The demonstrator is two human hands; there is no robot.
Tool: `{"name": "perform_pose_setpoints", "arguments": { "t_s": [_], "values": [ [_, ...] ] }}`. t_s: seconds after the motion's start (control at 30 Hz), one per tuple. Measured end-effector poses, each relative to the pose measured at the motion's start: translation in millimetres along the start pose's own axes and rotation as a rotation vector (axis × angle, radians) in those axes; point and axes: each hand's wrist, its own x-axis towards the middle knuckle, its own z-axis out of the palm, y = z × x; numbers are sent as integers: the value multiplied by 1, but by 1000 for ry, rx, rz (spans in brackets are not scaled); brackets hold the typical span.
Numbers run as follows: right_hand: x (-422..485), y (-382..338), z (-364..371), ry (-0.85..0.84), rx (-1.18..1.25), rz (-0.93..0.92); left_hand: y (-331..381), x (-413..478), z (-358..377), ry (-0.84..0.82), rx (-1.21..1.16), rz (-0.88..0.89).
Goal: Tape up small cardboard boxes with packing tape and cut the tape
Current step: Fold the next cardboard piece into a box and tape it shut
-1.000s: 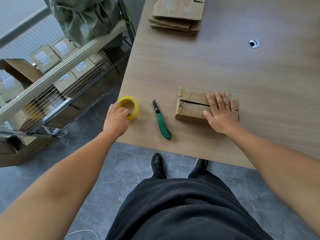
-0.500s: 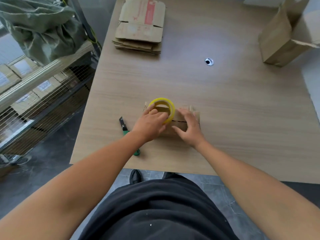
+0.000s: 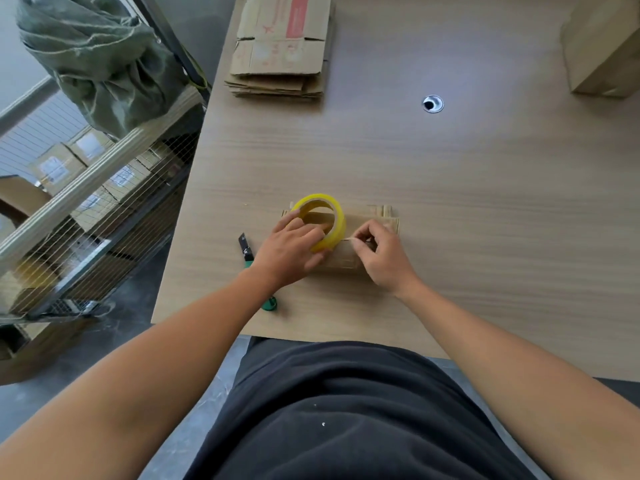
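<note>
A small flat cardboard box [image 3: 360, 216] lies on the wooden table [image 3: 485, 209] near its front edge. My left hand [image 3: 291, 251] grips a yellow roll of packing tape [image 3: 337, 216], standing on edge over the left half of the box. My right hand [image 3: 384, 254] pinches the free end of the tape just right of the roll, above the box's seam. A green-handled utility knife [image 3: 246, 249] lies on the table left of the box, mostly hidden under my left wrist.
A stack of flattened cartons [image 3: 284, 46] lies at the table's far left. An upright cardboard box [image 3: 602, 46] stands at the far right. A round cable hole [image 3: 433, 104] sits in the tabletop. A wire shelf rack with boxes [image 3: 86, 188] and a green sack [image 3: 100, 57] stand left.
My left hand carried the tape roll from the table's left edge onto the box. My right hand left its flat hold on the box and now pinches the tape end.
</note>
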Motion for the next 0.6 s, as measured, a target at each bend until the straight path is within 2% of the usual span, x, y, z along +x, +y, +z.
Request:
{"name": "perform_pose_setpoints", "arguments": {
  "t_s": [0.1, 0.23, 0.33, 0.6],
  "values": [
    [-6, 5, -26, 21, 197, 127, -1, 8, -5, -13, 15, -68],
    [-14, 23, -53, 94, 303, 366, 2, 10, -3, -35, 48, -34],
    [-13, 26, -49, 88, 523, 564, 5, 9, 3, -8, 60, -9],
    [-2, 45, -44, 100, 468, 631, 5, 14, 3, -29, 106, 24]
  ]
}}
